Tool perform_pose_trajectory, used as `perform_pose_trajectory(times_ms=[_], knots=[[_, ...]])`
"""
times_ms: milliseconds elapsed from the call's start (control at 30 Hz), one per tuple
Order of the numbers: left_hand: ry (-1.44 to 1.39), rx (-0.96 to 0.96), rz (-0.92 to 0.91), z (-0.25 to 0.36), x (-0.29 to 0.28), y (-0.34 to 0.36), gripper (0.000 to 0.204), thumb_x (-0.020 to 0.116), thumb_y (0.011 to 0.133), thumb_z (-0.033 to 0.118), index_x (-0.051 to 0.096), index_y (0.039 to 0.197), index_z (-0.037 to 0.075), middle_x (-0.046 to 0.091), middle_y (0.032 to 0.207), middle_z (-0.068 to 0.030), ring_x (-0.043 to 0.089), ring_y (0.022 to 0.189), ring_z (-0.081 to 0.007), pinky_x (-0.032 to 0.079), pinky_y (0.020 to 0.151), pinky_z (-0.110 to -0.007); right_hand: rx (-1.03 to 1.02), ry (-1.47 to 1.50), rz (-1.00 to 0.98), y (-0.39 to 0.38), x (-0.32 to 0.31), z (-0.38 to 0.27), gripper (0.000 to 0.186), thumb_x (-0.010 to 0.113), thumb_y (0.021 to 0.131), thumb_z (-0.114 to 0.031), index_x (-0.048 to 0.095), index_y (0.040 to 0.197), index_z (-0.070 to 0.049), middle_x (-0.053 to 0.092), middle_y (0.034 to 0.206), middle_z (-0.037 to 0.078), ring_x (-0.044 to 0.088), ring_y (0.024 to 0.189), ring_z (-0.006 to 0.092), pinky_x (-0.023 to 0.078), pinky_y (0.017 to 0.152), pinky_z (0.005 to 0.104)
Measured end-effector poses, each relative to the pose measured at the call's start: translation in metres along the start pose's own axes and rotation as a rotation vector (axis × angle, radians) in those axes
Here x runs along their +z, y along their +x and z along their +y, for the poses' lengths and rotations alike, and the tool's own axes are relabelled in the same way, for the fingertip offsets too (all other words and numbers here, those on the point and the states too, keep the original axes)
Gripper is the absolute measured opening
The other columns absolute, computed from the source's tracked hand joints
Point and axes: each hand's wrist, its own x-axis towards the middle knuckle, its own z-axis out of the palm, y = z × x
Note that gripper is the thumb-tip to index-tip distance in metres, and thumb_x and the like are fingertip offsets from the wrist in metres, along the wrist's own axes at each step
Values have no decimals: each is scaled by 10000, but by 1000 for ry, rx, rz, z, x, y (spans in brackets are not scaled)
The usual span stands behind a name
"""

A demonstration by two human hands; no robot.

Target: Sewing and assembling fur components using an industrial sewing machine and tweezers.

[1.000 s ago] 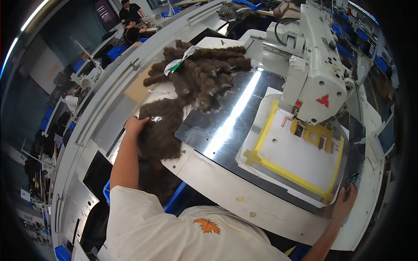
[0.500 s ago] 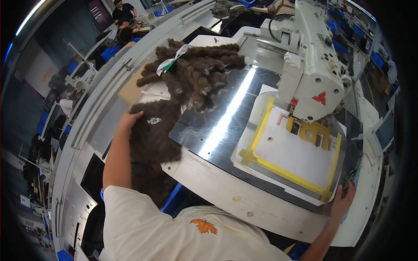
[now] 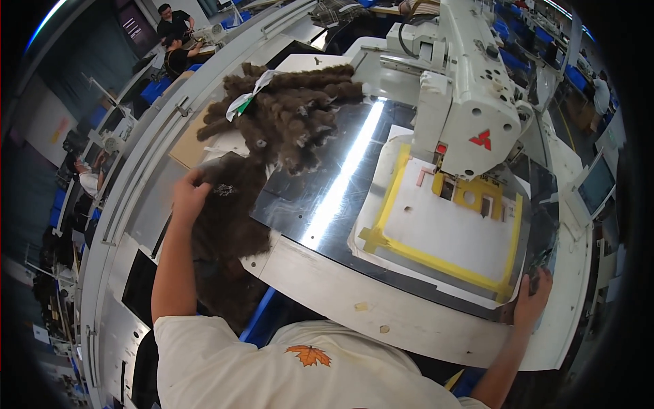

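Observation:
At the left of the bench, my left hand (image 3: 189,195) is closed, thumb and fingers bent, at the edge of a brown fur piece (image 3: 228,221). A small shiny, silvery patch (image 3: 224,189) lies on that fur and looks slightly blurred. My right hand (image 3: 533,298) rests at the right edge of the sewing machine's bed, fingers bent around a small dark thing that I cannot make out. Between my hands is a white template sheet (image 3: 443,235) framed with yellow tape, beneath the head of a large white sewing machine (image 3: 477,119).
A bundle of brown fur strips (image 3: 293,123), tied with a white band, lies behind the fur piece. A shiny metal plate (image 3: 306,198) spans the middle. More dark fur (image 3: 228,293) hangs by a blue bin (image 3: 261,313). A monitor (image 3: 596,184) stands right; co-workers (image 3: 176,44) are far left.
The whole view has shifted, so the bench and machine appear farther left. My left hand has curled more and sits slightly lower against the fur's edge. My right hand stays at the same edge.

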Motion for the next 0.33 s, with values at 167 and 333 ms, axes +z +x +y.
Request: perform_pose_trajectory(times_ms=[167, 333], knots=[[92, -126, -91, 33, 13, -20, 385, 818, 822, 292, 775, 1110, 41, 753, 836, -139, 722, 804, -245, 540, 749, -378, 6, 2, -5, 1, 2, 2, 416, 679, 978, -180, 586, 1351, -22, 509, 1491, 214, 479, 1394, 406, 394, 1160, 480], [579, -181, -118, 61, 7, -24, 349, 806, 851, 343, 812, 1087, 86, 774, 1044, -204, 724, 1060, -273, 491, 1016, -462, 36, -10, -17, 1, 0, -5, 445, 688, 976, -176, 578, 1383, -34, 511, 1497, 207, 478, 1403, 395, 377, 1177, 484]])
